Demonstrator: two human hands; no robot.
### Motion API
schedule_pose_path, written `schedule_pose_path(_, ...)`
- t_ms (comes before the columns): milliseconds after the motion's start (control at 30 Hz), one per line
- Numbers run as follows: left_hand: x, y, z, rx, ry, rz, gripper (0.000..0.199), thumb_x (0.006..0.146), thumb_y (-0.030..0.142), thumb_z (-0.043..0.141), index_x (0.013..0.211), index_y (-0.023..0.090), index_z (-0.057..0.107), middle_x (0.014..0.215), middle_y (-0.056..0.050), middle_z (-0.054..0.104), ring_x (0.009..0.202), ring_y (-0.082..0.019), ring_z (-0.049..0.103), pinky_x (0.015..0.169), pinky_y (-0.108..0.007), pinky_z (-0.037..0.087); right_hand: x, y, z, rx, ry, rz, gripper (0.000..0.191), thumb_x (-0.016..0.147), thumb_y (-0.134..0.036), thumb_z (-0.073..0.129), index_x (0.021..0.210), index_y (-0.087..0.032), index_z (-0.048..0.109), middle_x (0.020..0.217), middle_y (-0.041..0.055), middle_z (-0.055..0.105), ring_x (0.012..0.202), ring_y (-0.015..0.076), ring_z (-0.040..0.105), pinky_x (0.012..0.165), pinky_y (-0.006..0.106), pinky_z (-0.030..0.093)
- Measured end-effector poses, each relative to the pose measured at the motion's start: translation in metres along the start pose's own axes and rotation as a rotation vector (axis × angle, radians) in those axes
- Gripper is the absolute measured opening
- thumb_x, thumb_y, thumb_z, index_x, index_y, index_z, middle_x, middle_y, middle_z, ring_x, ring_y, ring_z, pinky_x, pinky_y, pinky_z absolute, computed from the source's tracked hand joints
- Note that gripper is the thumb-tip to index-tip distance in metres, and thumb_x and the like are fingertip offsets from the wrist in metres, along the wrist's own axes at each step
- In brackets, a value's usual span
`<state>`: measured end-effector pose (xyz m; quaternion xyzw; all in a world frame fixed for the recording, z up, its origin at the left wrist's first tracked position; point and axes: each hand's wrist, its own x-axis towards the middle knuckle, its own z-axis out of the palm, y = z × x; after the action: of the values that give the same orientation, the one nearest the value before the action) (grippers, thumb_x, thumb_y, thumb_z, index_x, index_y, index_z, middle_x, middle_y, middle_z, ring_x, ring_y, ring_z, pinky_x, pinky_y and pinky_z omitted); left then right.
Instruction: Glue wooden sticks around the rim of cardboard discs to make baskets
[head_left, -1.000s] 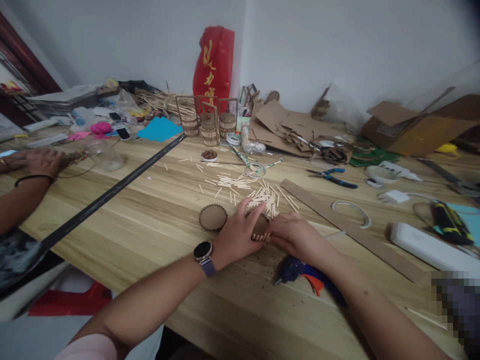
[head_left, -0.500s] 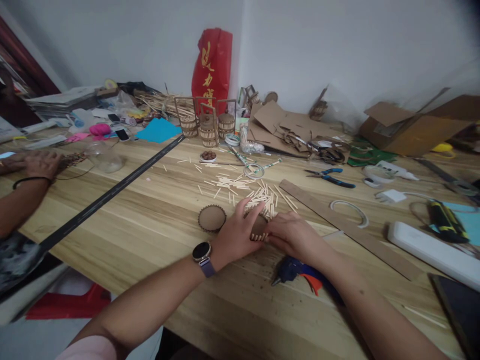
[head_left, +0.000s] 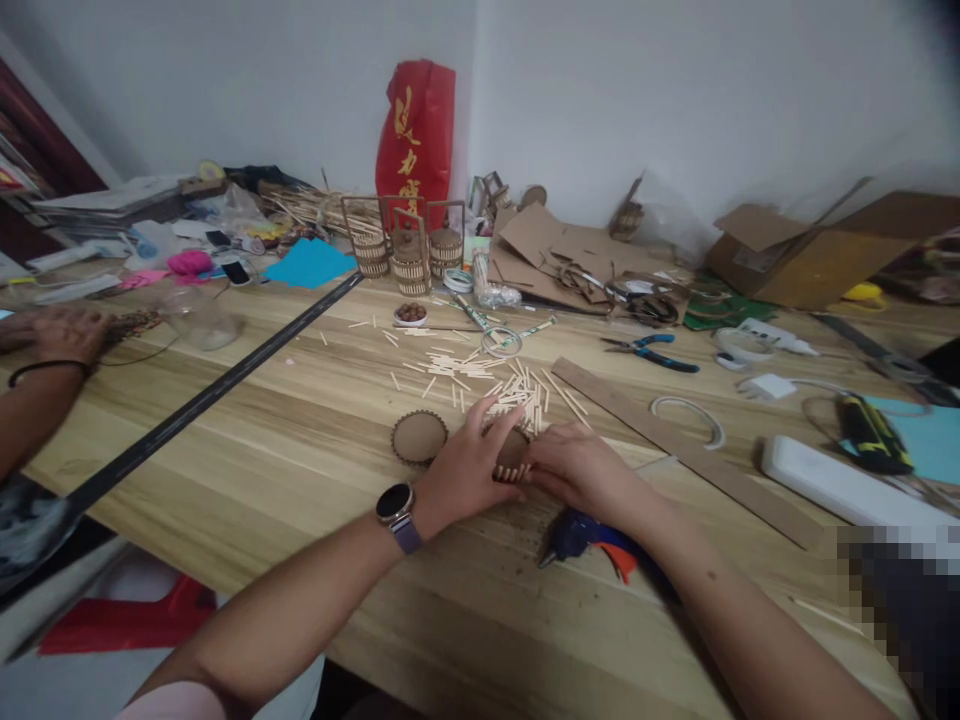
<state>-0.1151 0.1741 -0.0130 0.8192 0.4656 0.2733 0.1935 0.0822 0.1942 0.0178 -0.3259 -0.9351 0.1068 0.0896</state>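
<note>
Between my hands is a round cardboard piece (head_left: 513,462) with short wooden sticks standing along its near edge. My left hand (head_left: 469,465) holds it from the left, thumb at the near side and fingers over the far side. The fingers of my right hand (head_left: 577,465) are pinched together at its right edge; whatever they hold is hidden. A second round cardboard piece (head_left: 419,438), rimmed with small sticks, lies just left of my left hand. Loose short sticks (head_left: 521,395) are scattered beyond my hands. Under my right forearm lies a blue and orange glue gun (head_left: 577,540).
A cardboard strip (head_left: 675,445), blue-handled pliers (head_left: 652,352) and a white power strip (head_left: 855,490) lie on the right. Small lidded baskets (head_left: 411,265) stand at the back before a red bag (head_left: 416,130). Another person's hands (head_left: 67,335) rest at the far left.
The whole view has shifted slightly, moving the table items a little to the left. Both my hands keep nearly the same pose at the round piece.
</note>
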Motion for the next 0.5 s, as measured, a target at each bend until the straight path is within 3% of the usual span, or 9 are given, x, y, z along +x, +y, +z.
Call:
schedule_pose_path(167, 0.0, 0.002, -0.002, 0.006, 0.003, -0.034, 0.097, 0.063, 0.026, 0.084, 0.142, 0.028, 0.029, 0.149, -0.015, 0.021, 0.133, -0.036, 0.039, 0.102, -0.05, 0.044, 0.001, -0.004, -0.001, 0.021, -0.011, 0.024, 0.016, 0.092, -0.023, 0.052, 0.088, -0.021, 0.067, 0.083, 0.0051, 0.069, 0.083, 0.0201, 0.06, 0.076, 0.03, 0.038)
schedule_pose_path(300, 0.0, 0.001, -0.003, 0.032, 0.016, -0.036, 0.088, 0.069, 0.027, 0.078, 0.142, 0.026, 0.029, 0.148, -0.015, 0.023, 0.132, -0.035, 0.038, 0.102, -0.049, 0.044, 0.001, -0.011, -0.008, 0.063, 0.001, 0.057, 0.027, 0.091, -0.021, 0.052, 0.117, -0.023, 0.061, 0.096, 0.0055, 0.071, 0.089, 0.0207, 0.062, 0.078, 0.03, 0.04)
schedule_pose_path(367, 0.0, -0.001, -0.004, 0.047, 0.025, -0.051, 0.086, 0.07, 0.027, 0.077, 0.142, 0.027, 0.029, 0.148, -0.013, 0.023, 0.131, -0.034, 0.04, 0.101, -0.049, 0.045, -0.001, -0.016, -0.015, 0.032, 0.047, 0.082, 0.032, 0.091, -0.023, 0.053, 0.122, -0.02, 0.058, 0.102, 0.0082, 0.07, 0.095, 0.0227, 0.062, 0.08, 0.032, 0.041)
schedule_pose_path(433, 0.0, -0.004, -0.004, 0.055, 0.033, -0.072, 0.089, 0.068, 0.024, 0.077, 0.142, 0.028, 0.029, 0.148, -0.012, 0.022, 0.13, -0.034, 0.04, 0.1, -0.049, 0.046, -0.006, -0.022, -0.025, 0.01, 0.063, 0.107, 0.023, 0.091, -0.024, 0.051, 0.11, -0.017, 0.064, 0.098, 0.0097, 0.069, 0.094, 0.023, 0.061, 0.08, 0.032, 0.042)
schedule_pose_path(500, 0.0, -0.006, -0.005, 0.052, 0.032, -0.085, 0.092, 0.065, 0.022, 0.078, 0.143, 0.029, 0.028, 0.149, -0.012, 0.02, 0.129, -0.035, 0.041, 0.098, -0.049, 0.047, -0.015, -0.028, -0.036, 0.024, 0.001, 0.141, 0.02, 0.092, -0.025, 0.049, 0.088, -0.018, 0.067, 0.086, 0.0074, 0.068, 0.082, 0.0205, 0.061, 0.072, 0.03, 0.042)
